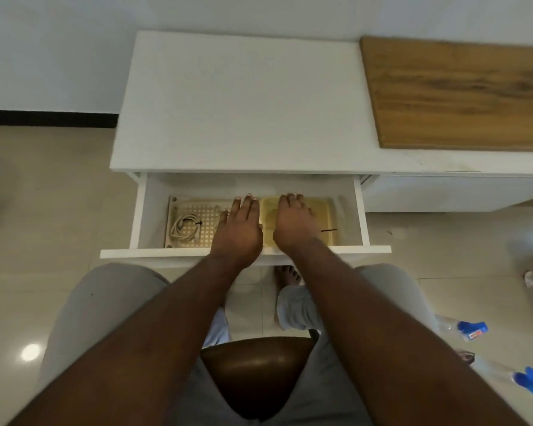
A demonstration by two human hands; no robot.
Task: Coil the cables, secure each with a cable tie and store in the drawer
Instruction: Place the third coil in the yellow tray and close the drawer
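Observation:
The white drawer point(246, 253) is pulled out under the white desktop. Inside on the left lies a perforated beige tray point(208, 215) holding a coiled white cable point(185, 227) bound with a black cable tie point(197, 223). On the right sits a translucent yellow container point(323, 210) with a loose black cable tie point(329, 230) in it. My left hand point(239, 230) reaches into the drawer with straight fingers between tray and container. My right hand point(294, 224) lies flat over the yellow container, fingers extended. Neither hand holds anything.
The white desktop point(243, 106) is bare; a wooden board point(456, 93) lies on its right. I sit on a brown stool point(256, 373). Plastic bottles with blue caps point(471, 329) lie on the tiled floor at right. A bare foot point(286, 276) shows under the drawer.

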